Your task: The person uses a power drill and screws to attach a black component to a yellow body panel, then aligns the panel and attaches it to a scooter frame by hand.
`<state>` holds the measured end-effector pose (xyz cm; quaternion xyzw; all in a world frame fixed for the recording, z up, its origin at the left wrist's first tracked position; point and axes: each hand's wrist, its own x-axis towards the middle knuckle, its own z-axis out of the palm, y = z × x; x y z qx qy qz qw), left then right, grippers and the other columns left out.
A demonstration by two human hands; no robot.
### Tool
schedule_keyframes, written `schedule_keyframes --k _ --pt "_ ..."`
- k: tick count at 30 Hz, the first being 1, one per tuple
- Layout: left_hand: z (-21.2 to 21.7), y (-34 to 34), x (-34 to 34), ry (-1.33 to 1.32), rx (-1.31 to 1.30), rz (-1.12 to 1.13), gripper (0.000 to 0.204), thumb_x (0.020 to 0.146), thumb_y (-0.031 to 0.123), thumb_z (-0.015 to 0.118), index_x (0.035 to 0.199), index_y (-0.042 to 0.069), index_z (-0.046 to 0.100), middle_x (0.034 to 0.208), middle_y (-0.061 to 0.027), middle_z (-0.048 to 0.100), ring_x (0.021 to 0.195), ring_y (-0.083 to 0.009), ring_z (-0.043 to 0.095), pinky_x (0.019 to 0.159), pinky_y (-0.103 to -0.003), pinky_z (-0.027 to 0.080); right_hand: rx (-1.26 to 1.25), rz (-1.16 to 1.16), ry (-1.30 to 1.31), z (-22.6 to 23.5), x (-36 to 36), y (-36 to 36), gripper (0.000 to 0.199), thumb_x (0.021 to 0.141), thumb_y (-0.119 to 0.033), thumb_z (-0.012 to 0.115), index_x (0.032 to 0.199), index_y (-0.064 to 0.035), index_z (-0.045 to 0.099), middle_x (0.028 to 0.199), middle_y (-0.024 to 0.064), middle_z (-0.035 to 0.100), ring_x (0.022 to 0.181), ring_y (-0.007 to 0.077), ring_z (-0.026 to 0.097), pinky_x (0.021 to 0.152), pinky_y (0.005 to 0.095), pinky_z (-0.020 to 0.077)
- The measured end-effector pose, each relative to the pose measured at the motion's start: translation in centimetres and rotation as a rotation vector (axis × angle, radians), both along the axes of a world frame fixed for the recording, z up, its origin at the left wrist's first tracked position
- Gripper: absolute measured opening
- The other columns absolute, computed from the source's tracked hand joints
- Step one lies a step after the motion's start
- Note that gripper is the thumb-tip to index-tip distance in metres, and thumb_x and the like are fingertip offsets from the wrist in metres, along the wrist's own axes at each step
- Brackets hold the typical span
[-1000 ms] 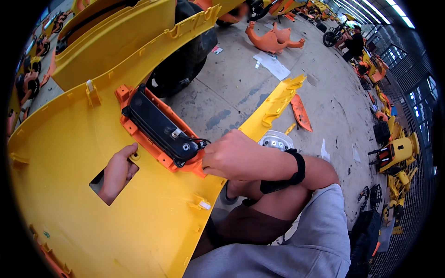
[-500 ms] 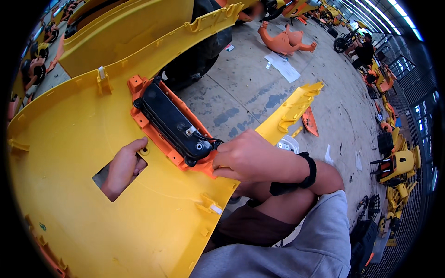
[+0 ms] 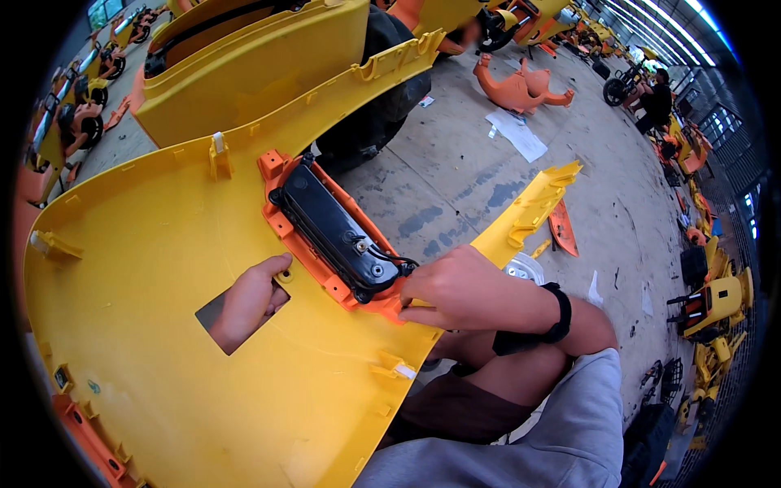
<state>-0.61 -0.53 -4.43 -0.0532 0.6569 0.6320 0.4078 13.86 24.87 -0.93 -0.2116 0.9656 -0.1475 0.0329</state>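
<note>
A large curved yellow plastic panel [image 3: 163, 285] lies across my lap, clips along its rim. My left hand [image 3: 250, 302] comes up through its rectangular cutout, thumb pressed on the panel beside a small round boss, fingers curled at the cutout's edge. Fixed along the panel's far right side is an orange frame [image 3: 285, 228] holding a long black lamp-like housing [image 3: 325, 220] with a bolt and a black cable [image 3: 396, 259] at its near end. My right hand [image 3: 455, 289] is closed at that end, touching the orange frame; whatever its fingertips pinch is hidden.
Beyond the panel stand a yellow vehicle body [image 3: 252, 77] and a black tyre [image 3: 382, 106]. On the concrete floor lie an orange body part [image 3: 521, 88], white paper [image 3: 518, 135] and an orange strip [image 3: 562, 228]. A person [image 3: 653, 102] sits far right near more vehicle parts.
The whole view has shifted, so everything sits a little further right and lower. Both hands keep nearly the same place on the panel and frame.
</note>
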Motion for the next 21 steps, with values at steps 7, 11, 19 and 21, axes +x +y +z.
schedule_keyframes --k 7,11,19,21 --pt "-0.5 0.0 -0.4 0.032 -0.002 -0.016 0.033 0.103 0.023 0.050 0.072 0.013 0.047 0.048 0.0027 0.034 0.038 -0.0094 0.029 0.041 -0.028 0.023 0.003 0.008 -0.032 -0.1 -0.1 0.3 0.020 0.089 -0.031 0.068 0.087 -0.0118 0.071 0.076 0.0053 0.068 0.069 0.0267 0.067 0.058 0.0388 0.0494" --pt "0.4 0.1 -0.1 -0.004 -0.059 0.010 0.033 0.103 0.024 0.050 0.072 0.012 0.048 0.048 0.0026 0.035 0.038 -0.0090 0.029 0.040 -0.027 0.023 0.020 -0.005 -0.071 -0.2 -0.2 0.0 0.019 0.088 -0.030 0.067 0.088 -0.0112 0.070 0.074 0.0072 0.066 0.069 0.0289 0.066 0.059 0.0417 0.0489" --pt "-0.5 -0.5 -0.5 -0.016 0.014 -0.017 0.031 0.103 0.022 0.052 0.074 0.012 0.051 0.052 0.0016 0.040 0.039 -0.0089 0.031 0.040 -0.027 0.024 -0.006 0.061 -0.027 -0.5 -0.3 0.2 0.017 0.085 -0.026 0.068 0.090 -0.0100 0.069 0.074 0.0082 0.066 0.070 0.0292 0.067 0.060 0.0411 0.0506" --pt "-0.4 -0.6 -0.5 -0.029 0.037 -0.013 0.030 0.103 0.022 0.053 0.074 0.012 0.052 0.054 0.0015 0.042 0.039 -0.0086 0.031 0.040 -0.027 0.024 0.068 0.061 -0.055 -0.4 -0.5 -0.1 0.016 0.085 -0.025 0.069 0.090 -0.0097 0.069 0.074 0.0080 0.066 0.070 0.0290 0.067 0.059 0.0405 0.0508"
